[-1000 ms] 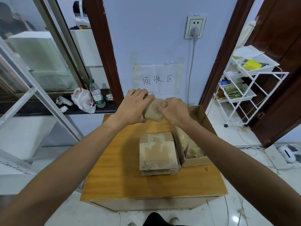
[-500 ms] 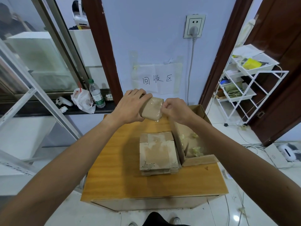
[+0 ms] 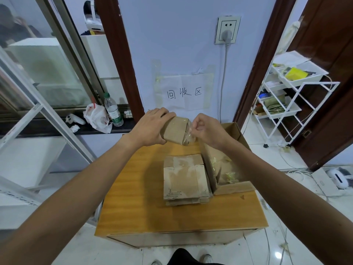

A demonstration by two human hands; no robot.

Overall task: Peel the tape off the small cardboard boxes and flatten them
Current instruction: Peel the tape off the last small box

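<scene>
Gripping the small box, left hand; right hand pinches its tape.

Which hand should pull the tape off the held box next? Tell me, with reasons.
Right. The right hand pinches the clear tape at the end of the small box; the left hand grips its body, steadying it.

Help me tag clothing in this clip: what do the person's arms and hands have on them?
Nothing worn shows. The left hand and right hand are ungloved, with no ring, watch or band visible. The left forearm and right forearm are bare to the frame edges, so no sleeve appears.
</scene>
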